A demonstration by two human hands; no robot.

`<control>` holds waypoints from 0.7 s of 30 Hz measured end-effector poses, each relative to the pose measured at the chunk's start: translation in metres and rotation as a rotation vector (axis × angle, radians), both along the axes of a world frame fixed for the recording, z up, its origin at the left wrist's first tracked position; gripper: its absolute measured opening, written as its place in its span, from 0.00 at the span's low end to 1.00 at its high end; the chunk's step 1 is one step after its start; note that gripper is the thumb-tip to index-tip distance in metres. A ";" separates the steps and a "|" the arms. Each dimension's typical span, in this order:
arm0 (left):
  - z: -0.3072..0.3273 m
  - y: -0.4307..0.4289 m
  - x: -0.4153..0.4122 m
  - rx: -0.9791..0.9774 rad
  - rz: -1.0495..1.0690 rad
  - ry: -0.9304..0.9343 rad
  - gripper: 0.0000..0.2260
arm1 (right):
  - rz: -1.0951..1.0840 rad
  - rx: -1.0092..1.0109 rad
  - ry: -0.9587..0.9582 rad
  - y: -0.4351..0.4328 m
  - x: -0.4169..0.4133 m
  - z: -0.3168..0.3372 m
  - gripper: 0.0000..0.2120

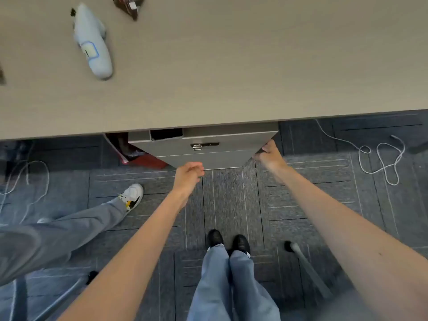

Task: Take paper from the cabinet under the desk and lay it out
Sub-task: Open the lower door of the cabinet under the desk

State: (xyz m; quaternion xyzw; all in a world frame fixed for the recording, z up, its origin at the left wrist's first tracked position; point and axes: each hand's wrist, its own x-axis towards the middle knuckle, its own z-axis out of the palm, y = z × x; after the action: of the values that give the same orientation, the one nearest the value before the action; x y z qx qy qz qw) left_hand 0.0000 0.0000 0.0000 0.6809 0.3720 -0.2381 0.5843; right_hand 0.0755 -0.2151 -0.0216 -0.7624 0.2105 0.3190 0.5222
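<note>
Right hand gripping cabinet right edge, left hand loosely closed, empty, at its lower edge, bare carpet below

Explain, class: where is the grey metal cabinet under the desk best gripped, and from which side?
Grip the grey metal cabinet at its right front edge, reaching from the right, where the right hand sits; its front is flat, with only a small lock.

Beige desk, grey cabinet, dark blue-grey carpet with pale lines, white cord.
</note>
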 end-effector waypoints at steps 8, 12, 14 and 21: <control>-0.052 -0.009 0.005 -0.113 0.155 0.017 0.20 | -0.052 -0.187 -0.194 -0.009 0.009 -0.032 0.18; -0.058 -0.016 0.007 -0.164 0.231 0.041 0.26 | -0.096 -0.178 -0.156 -0.011 0.011 -0.038 0.19; -0.059 -0.018 0.006 -0.173 0.237 0.041 0.27 | -0.124 -0.098 -0.105 -0.012 0.014 -0.044 0.18; -0.072 -0.018 0.007 -0.141 0.191 0.013 0.28 | -0.020 -0.171 -0.172 -0.020 0.010 -0.069 0.14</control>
State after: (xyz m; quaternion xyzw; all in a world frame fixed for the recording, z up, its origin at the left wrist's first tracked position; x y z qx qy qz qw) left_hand 0.0070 -0.0181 -0.0717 0.5980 0.4215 -0.2113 0.6481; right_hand 0.0859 -0.2354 -0.0902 -0.8265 0.1993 0.2281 0.4745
